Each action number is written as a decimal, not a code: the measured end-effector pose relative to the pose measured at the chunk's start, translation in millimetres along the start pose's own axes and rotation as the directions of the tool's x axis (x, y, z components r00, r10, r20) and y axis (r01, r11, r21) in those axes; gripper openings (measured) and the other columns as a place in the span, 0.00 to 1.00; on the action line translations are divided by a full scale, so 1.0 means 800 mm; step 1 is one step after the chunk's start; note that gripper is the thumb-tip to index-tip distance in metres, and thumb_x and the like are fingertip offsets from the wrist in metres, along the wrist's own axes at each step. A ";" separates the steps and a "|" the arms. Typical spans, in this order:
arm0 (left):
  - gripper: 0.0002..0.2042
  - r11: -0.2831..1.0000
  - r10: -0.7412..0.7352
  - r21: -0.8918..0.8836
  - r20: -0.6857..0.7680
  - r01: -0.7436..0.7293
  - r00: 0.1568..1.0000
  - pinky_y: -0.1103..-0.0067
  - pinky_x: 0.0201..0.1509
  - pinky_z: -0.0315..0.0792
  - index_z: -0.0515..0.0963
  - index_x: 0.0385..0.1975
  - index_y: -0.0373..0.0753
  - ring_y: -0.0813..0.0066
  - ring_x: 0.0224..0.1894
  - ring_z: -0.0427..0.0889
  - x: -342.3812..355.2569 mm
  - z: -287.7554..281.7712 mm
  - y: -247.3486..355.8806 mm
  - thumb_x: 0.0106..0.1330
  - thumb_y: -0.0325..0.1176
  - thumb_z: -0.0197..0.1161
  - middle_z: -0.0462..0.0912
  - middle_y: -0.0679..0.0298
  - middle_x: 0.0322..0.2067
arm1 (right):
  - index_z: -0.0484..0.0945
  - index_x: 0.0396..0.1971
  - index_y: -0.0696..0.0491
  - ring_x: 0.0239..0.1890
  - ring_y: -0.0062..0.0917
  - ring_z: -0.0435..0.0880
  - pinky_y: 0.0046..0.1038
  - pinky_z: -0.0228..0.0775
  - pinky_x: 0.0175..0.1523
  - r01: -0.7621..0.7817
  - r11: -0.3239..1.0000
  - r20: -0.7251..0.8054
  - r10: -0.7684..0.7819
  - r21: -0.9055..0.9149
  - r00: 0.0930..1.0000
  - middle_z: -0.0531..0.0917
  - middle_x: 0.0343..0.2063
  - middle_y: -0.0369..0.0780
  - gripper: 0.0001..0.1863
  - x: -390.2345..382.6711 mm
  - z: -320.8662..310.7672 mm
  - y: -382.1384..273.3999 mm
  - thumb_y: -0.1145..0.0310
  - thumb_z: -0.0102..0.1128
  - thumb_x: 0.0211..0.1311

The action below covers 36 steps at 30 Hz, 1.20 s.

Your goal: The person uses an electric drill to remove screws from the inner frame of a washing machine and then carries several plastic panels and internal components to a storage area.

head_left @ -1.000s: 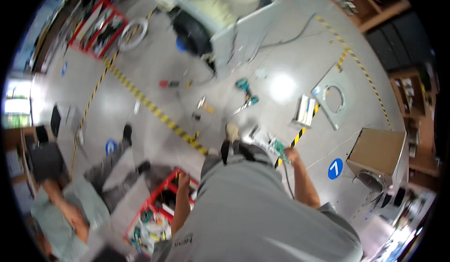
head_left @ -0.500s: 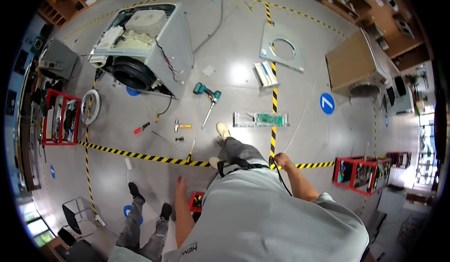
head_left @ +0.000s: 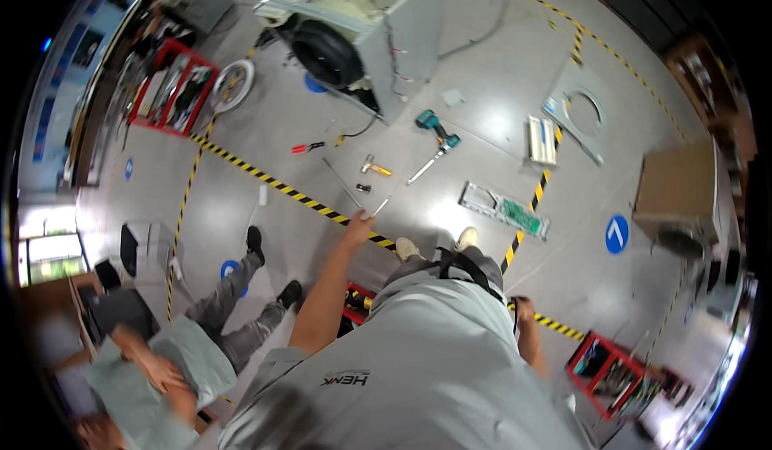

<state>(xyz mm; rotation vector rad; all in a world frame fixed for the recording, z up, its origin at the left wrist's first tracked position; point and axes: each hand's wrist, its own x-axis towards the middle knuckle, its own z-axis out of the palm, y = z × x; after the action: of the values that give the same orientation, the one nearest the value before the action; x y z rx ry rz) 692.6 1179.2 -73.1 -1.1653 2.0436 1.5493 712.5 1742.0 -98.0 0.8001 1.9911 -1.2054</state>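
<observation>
My left hand (head_left: pixel 359 228) reaches out in front of me, over the handle end of a screwdriver (head_left: pixel 383 205) on the floor. Its fingers are too small and blurred to read, and whether it touches the screwdriver cannot be made out. By my right hip, my right hand (head_left: pixel 524 312) is closed on a black strap (head_left: pixel 515 315). Past my left hand lie a metal rod (head_left: pixel 342 181), a small black socket-like piece (head_left: pixel 363 188), a hammer (head_left: pixel 375 166) and red-handled pliers (head_left: pixel 307 147). A teal cordless drill (head_left: pixel 438 134) with a long bit lies farther out.
An opened washing machine (head_left: pixel 402 56) stands ahead. Right of the drill are a circuit board in a tray (head_left: pixel 505 210), a detergent drawer (head_left: pixel 542 140) and a panel with a round hole (head_left: pixel 577 108). Red tool carts (head_left: pixel 173 88) stand around. A co-worker (head_left: pixel 173 361) sits at the left.
My left hand has moved forward, from beside me to over the screwdriver. My view has turned, so the floor items sit farther right. The co-worker's upper body now shows. My right hand keeps the strap.
</observation>
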 end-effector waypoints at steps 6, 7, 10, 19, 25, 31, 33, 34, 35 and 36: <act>0.24 0.904 -0.242 0.359 -0.017 0.232 0.970 0.64 0.57 0.68 0.75 0.50 0.36 0.50 0.54 0.74 -0.008 0.046 -0.159 0.60 0.45 0.50 0.76 0.47 0.50 | 0.80 0.35 0.60 0.20 0.20 0.72 0.25 0.64 0.26 0.124 0.988 0.149 -0.138 0.094 0.979 0.77 0.19 0.36 0.13 0.015 -0.056 0.011 0.66 0.56 0.56; 0.23 0.889 -0.292 0.370 0.003 0.270 0.956 0.64 0.56 0.69 0.77 0.48 0.36 0.49 0.52 0.75 -0.013 0.056 -0.185 0.59 0.45 0.50 0.77 0.48 0.50 | 0.80 0.36 0.60 0.20 0.20 0.72 0.24 0.62 0.24 0.035 0.993 0.126 -0.050 0.113 0.991 0.77 0.19 0.36 0.14 0.030 -0.072 0.026 0.65 0.57 0.56; 0.18 0.875 -0.265 0.429 0.031 0.227 0.964 0.66 0.45 0.73 0.78 0.44 0.34 0.59 0.41 0.81 -0.039 0.101 -0.183 0.57 0.38 0.54 0.81 0.50 0.40 | 0.78 0.40 0.60 0.19 0.19 0.70 0.22 0.56 0.21 -0.108 0.987 -0.035 0.104 -0.116 0.994 0.77 0.22 0.36 0.17 0.002 -0.101 -0.022 0.62 0.59 0.56; 0.14 0.299 0.274 0.792 0.463 -0.532 0.843 0.64 0.45 0.75 0.79 0.35 0.34 0.47 0.40 0.80 -0.009 0.129 -0.236 0.55 0.36 0.53 0.80 0.46 0.38 | 0.76 0.43 0.60 0.31 0.23 0.76 0.25 0.71 0.36 -0.138 0.988 -0.031 0.136 -0.067 0.990 0.79 0.32 0.38 0.17 0.015 -0.167 0.041 0.65 0.58 0.58; 0.23 0.978 -0.131 0.155 -0.059 0.139 0.990 0.69 0.44 0.72 0.75 0.47 0.30 0.60 0.39 0.81 0.001 0.143 -0.103 0.61 0.44 0.54 0.82 0.50 0.38 | 0.75 0.44 0.63 0.42 0.28 0.79 0.28 0.72 0.44 -0.116 0.990 0.005 0.116 0.079 0.993 0.80 0.41 0.43 0.18 0.050 -0.212 0.121 0.65 0.54 0.60; 0.20 0.961 -0.200 0.169 -0.125 0.219 0.972 0.73 0.47 0.70 0.75 0.47 0.30 0.65 0.43 0.78 -0.029 0.189 -0.031 0.60 0.39 0.57 0.81 0.54 0.41 | 0.75 0.45 0.64 0.41 0.26 0.78 0.27 0.71 0.46 -0.172 0.977 -0.092 0.184 0.122 0.979 0.80 0.40 0.44 0.19 0.067 -0.253 0.031 0.66 0.58 0.57; 0.20 0.950 -0.246 0.185 -0.052 0.251 0.968 0.73 0.50 0.69 0.75 0.48 0.30 0.63 0.46 0.77 -0.029 0.227 -0.007 0.61 0.39 0.58 0.80 0.53 0.42 | 0.73 0.48 0.62 0.40 0.27 0.76 0.26 0.70 0.47 -0.156 0.975 -0.140 0.179 0.160 0.974 0.79 0.42 0.43 0.22 0.070 -0.280 0.015 0.64 0.59 0.58; 0.20 0.947 -0.247 0.207 -0.023 0.247 0.969 0.73 0.50 0.69 0.75 0.47 0.30 0.63 0.46 0.77 -0.033 0.247 0.010 0.61 0.39 0.58 0.80 0.53 0.42 | 0.73 0.48 0.62 0.40 0.27 0.76 0.26 0.70 0.47 -0.160 0.970 -0.150 0.189 0.185 0.970 0.79 0.42 0.43 0.22 0.073 -0.292 0.008 0.63 0.59 0.58; 0.20 0.943 -0.250 0.228 0.004 0.243 0.968 0.73 0.50 0.69 0.75 0.47 0.30 0.63 0.46 0.77 -0.036 0.266 0.028 0.61 0.39 0.58 0.80 0.53 0.43 | 0.73 0.48 0.62 0.40 0.27 0.76 0.26 0.70 0.47 -0.163 0.964 -0.159 0.198 0.209 0.967 0.79 0.43 0.43 0.22 0.076 -0.303 0.000 0.63 0.59 0.58; 0.20 0.936 -0.260 0.252 0.022 0.246 0.965 0.73 0.50 0.69 0.75 0.47 0.30 0.63 0.46 0.78 -0.041 0.276 0.040 0.61 0.39 0.58 0.81 0.53 0.43 | 0.73 0.48 0.62 0.40 0.27 0.76 0.26 0.69 0.47 -0.171 0.958 -0.157 0.210 0.230 0.965 0.79 0.43 0.43 0.22 0.077 -0.308 -0.003 0.62 0.59 0.59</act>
<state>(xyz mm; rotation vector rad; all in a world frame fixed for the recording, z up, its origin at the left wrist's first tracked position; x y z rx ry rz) 641.6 1395.7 -109.8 -1.2179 1.8979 1.1558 618.8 1974.6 -59.7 1.2212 1.8905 -1.2855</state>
